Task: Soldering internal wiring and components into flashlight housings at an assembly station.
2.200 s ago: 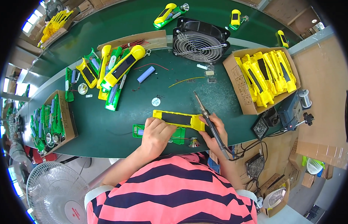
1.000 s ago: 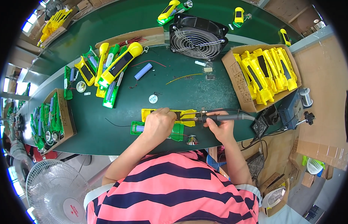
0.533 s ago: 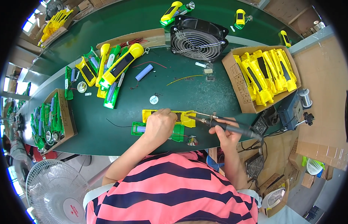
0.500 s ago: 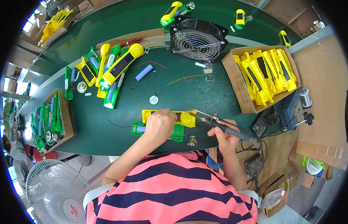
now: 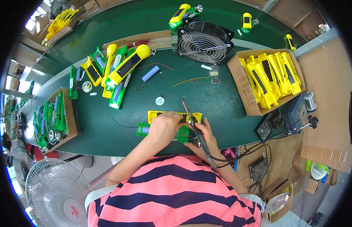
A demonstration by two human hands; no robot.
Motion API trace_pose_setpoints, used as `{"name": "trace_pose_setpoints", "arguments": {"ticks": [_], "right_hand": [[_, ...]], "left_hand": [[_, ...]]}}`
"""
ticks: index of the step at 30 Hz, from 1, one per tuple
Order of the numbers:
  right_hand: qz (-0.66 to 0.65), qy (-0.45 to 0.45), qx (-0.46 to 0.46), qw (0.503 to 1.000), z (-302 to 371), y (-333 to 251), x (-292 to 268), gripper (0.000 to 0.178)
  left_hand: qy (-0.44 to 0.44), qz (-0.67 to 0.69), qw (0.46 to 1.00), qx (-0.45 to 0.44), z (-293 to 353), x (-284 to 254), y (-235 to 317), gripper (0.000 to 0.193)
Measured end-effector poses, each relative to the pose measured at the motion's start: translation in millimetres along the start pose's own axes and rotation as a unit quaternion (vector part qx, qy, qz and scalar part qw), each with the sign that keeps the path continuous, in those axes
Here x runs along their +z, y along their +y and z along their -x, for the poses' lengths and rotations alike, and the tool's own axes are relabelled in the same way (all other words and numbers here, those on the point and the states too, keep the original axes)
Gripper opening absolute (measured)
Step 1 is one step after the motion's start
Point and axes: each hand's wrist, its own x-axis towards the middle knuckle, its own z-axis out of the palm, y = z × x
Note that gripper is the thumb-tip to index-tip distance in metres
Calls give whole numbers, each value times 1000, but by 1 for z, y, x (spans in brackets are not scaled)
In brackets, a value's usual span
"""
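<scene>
My right hand (image 5: 207,140) is closed on a soldering iron (image 5: 196,130), its metal tip pointing away from me over the bench. Its fingers reach down to the right end of a green flashlight casing half (image 5: 141,130), and the small silver reflector there is mostly hidden by them. My left hand (image 5: 165,125) bends over the casings with its fingertips pinched together; whatever is between them is hidden. Under those fingertips lies a yellow casing half (image 5: 197,115) with a dark panel, just beyond the green one. A blue battery cell (image 5: 145,129) sits in the green half, and a black wire (image 5: 123,124) trails off leftward.
Boxes of yellow casings (image 5: 236,75) and green casings (image 5: 73,125) flank the bench. Assembled flashlights (image 5: 127,68) are piled at the back left. A black fan (image 5: 204,45) stands at the back, a blue soldering station (image 5: 293,117) to the right. A loose battery (image 5: 150,73) lies mid-bench.
My right hand has moved left and closer to my left hand, bringing the soldering iron over the casings. The iron's tip now points farther away from me. My left hand remains over the casings.
</scene>
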Motion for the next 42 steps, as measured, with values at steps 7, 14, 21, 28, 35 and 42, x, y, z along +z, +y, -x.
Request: {"name": "trace_pose_setpoints", "arguments": {"ticks": [7, 14, 21, 28, 35, 42], "right_hand": [[-78, -16, 48, 996, -15, -6, -17, 65], [-12, 18, -16, 1000, -33, -7, -28, 61], [-30, 59, -16, 998, -17, -5, -28, 53], [-71, 96, -26, 993, 14, -15, -31, 16], [-228, 296, 12, 928, 38, -1, 0, 20], [-306, 311, 111, 893, 28, -4, 5, 18]], "left_hand": [[106, 306, 927, -189, 26, -14, -9, 26], [201, 238, 947, -81, 34, 11, -4, 19], [190, 204, 959, 48, 41, 11, -9, 23], [189, 199, 962, -7, 40, 10, -16, 20], [124, 152, 980, 16, 39, 10, -9, 12], [132, 137, 982, 3, 33, 8, -9, 11]]}}
